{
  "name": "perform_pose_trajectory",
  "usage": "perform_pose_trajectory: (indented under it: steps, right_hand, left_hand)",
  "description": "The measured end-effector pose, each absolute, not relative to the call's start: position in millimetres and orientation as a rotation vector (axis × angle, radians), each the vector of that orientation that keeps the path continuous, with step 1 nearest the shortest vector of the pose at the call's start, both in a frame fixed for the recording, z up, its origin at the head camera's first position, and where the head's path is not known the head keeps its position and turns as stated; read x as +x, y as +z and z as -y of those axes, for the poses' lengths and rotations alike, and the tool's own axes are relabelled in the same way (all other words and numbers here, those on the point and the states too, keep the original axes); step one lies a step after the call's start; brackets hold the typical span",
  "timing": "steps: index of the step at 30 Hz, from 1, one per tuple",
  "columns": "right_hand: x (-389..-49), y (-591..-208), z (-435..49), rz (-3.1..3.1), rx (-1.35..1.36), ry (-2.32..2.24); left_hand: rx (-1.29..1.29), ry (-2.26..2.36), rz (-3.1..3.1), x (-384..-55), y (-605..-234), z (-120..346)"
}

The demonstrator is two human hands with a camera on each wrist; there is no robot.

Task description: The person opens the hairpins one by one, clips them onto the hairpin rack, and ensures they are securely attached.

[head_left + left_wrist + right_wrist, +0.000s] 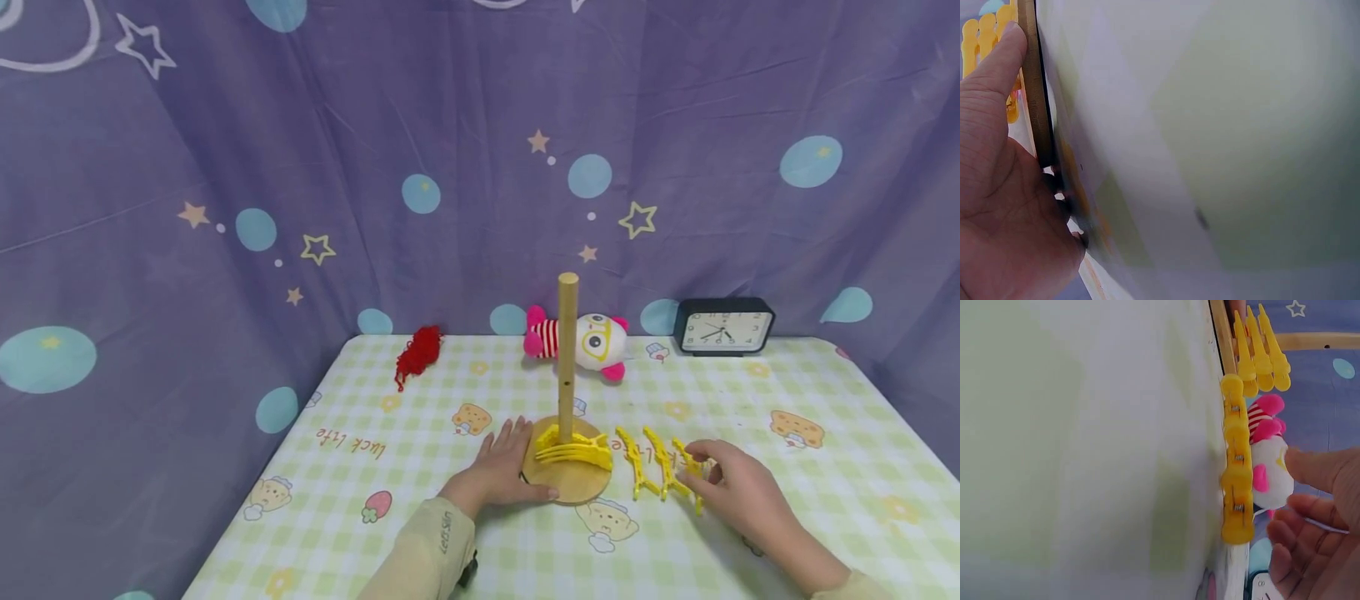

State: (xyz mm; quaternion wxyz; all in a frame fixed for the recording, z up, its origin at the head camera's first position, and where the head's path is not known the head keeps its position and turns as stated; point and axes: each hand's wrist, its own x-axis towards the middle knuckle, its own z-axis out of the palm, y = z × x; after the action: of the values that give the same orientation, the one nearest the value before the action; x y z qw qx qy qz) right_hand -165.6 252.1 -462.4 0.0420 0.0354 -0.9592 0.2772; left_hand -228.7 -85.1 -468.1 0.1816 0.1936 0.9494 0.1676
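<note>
A wooden stand with a round base and an upright pole stands on the checked tablecloth. Several yellow clothespins are clipped on the base. My left hand lies flat at the base's left side, its thumb pressed along the base's edge. Three loose yellow clothespins lie in a row right of the base, also in the right wrist view. My right hand hovers by the rightmost one with loosely curled fingers, holding nothing.
Along the table's back edge lie a pink-and-white plush toy, a black clock and a clump of red yarn. A purple curtain closes off the back and left. The table drops off at left and right.
</note>
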Motion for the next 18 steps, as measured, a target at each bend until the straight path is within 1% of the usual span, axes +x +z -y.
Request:
perform_pose_trajectory:
  steps: [11,18]
  right_hand:
    - [-167.7,-468.7,-270.4,3.192,-0.042,0.811]
    - [-167.2,-472.4,-271.0,3.262,-0.034,0.794]
  left_hand:
    - [0.553,0.454,-2.691,-228.3,-466.7,85.1]
    - [0.539,0.452,-2.689,-229.3,-467.9,84.5]
